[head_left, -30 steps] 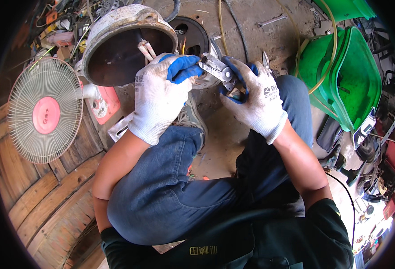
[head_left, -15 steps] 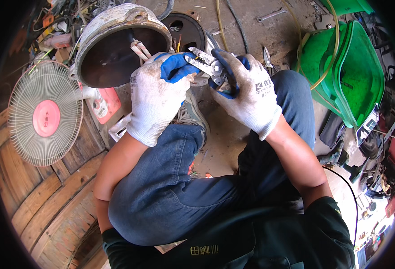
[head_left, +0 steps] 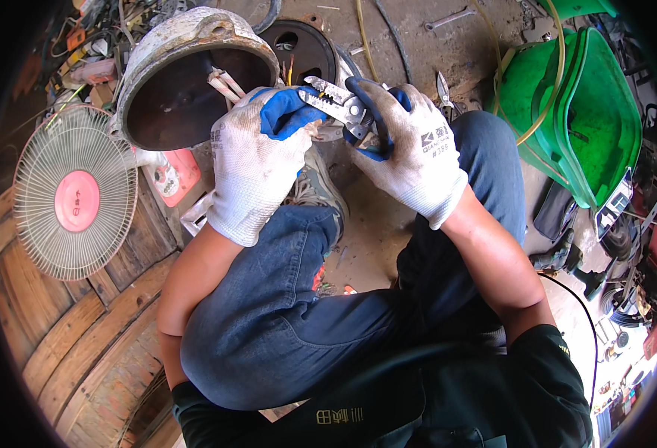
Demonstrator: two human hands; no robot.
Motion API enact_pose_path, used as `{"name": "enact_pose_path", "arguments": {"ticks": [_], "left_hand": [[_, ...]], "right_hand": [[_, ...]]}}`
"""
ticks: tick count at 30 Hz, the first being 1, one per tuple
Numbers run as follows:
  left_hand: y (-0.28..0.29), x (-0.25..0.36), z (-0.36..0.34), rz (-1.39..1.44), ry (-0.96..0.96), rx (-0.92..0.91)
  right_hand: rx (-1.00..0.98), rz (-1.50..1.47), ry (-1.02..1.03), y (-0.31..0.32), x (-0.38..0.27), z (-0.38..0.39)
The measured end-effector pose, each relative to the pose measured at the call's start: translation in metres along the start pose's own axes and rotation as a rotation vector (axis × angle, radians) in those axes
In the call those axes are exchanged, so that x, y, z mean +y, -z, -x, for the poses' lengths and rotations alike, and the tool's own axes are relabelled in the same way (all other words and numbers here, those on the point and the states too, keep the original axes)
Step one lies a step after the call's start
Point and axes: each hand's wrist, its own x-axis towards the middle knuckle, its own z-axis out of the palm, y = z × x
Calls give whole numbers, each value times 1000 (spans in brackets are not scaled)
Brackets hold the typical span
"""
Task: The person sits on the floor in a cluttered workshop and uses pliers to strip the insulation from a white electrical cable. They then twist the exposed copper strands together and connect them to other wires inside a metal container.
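Note:
My right hand (head_left: 410, 145), in a white glove with blue palm coating, is closed round a pair of wire stripper pliers (head_left: 343, 108). The toothed jaws are parted and point left, close to the fingers of my left hand (head_left: 257, 157). That hand wears a matching glove, its fingers curled together; whatever they pinch is hidden. Just beyond it, thin yellow and reddish wires (head_left: 290, 71) stick up. Left of these lies a rusty, whitish round metal housing (head_left: 216, 33), its open mouth toward me, with pale sleeved leads (head_left: 227, 84) at its inner edge.
A dark round metal cover (head_left: 313, 45) lies behind the wires. At left stands a fan guard (head_left: 74, 193) with a pink centre. A green plastic bin (head_left: 582, 127) is at right, with a hose across it. Another pair of pliers (head_left: 443, 89) and a wrench (head_left: 450, 19) lie on the floor.
Both hands, the wire strippers and the housing sit slightly further left in the picture. Both grips look the same, and the jaws are still parted.

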Motion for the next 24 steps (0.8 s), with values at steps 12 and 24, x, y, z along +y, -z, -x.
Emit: {"name": "enact_pose_path", "arguments": {"ticks": [12,24], "left_hand": [[-1,-1,0,30,10,5],[-2,-2,-2,-2,-49,2]], "right_hand": [[-2,8,-11,-2,0,1],[-47,-39,-41,2,-1,-1]]}}
